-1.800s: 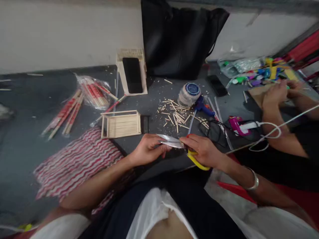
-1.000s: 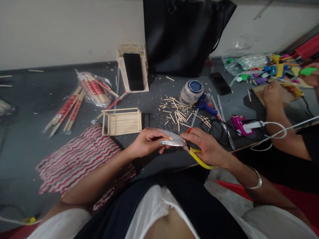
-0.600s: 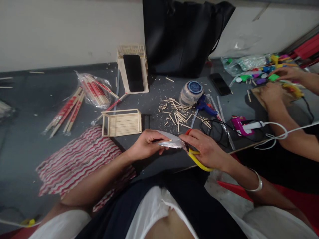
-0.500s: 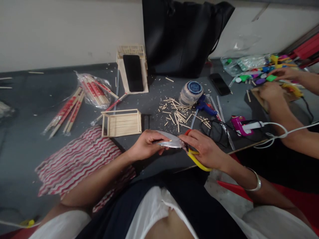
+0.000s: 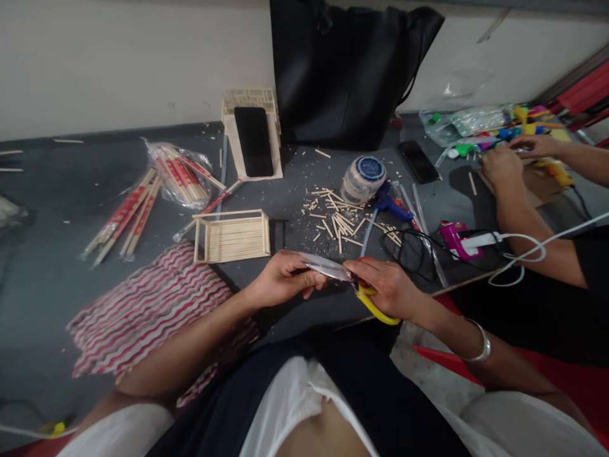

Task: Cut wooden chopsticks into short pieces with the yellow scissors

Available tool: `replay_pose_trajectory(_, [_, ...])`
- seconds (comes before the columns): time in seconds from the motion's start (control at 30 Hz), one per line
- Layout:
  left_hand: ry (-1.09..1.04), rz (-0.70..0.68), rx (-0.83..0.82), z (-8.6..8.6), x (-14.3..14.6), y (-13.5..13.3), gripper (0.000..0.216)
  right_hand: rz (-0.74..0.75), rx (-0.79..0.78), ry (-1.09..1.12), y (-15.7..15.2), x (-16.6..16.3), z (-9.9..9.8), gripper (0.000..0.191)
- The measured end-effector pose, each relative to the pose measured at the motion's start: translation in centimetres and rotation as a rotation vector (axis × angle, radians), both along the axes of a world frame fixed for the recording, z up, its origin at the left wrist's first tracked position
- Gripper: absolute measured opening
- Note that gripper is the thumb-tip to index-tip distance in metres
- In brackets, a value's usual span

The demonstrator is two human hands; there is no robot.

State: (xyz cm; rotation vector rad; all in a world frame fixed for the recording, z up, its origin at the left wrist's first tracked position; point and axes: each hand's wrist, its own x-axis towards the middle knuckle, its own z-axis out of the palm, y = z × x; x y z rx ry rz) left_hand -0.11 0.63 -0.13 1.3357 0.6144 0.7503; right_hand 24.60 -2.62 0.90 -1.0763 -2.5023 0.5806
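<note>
One pair of scissors [image 5: 333, 268], blades [image 5: 324, 263] pointing left

The right hand [image 5: 387, 287] grips the scissors by the yellow handle [image 5: 379, 310], and the blades, nearly together, reach left from its fingers. Their tips lie at the left hand [image 5: 280, 279], thumb and fingers drawn close together; whether it pinches anything I cannot tell. Short stick pieces [image 5: 340, 224] lie on the far side of the blades.

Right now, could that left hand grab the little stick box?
Probably yes: the stick box sits just past the left hand, with nothing visible between them, though that hand is busy at the scissors.
</note>
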Motion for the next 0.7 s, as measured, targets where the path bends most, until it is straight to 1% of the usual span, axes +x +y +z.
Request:
replay_pose_trajectory(0.1, [-0.046, -0.045, -0.134, -0.1, -0.1, 0.3, 0.041, -0.111, 0.048, 0.145, 0.1, 0.0, 0.1, 0.030])
replay_pose_trajectory(0.17, [-0.056, -0.048, -0.181, -0.1, -0.2, 0.4, 0.041, -0.162, 0.101, 0.201, 0.2, 0.0, 0.2, 0.029])
replay_pose_trajectory(0.23, [-0.052, -0.049, -0.189, -0.1, -0.3, 0.4, 0.042, -0.153, 0.114, 0.173, 0.3, 0.0, 0.3, 0.029])
replay_pose_trajectory(0.37, [-0.052, -0.053, -0.168, -0.2, -0.4, 0.4, 0.043, -0.086, 0.080, 0.056, 0.2, -0.3, 0.6, 0.029])
replay_pose_trajectory(0.5, [-0.050, -0.053, -0.154, -0.4, -0.5, 0.5, 0.043, -0.076, 0.062, -0.059, 0.2, -0.4, 1.0, 0.033])
replay_pose_trajectory(0.7, [-0.050, -0.049, -0.135, -0.7, -0.4, 0.4, 0.044, -0.049, 0.110, -0.097, -0.1, -0.2, 1.4, 0.036])
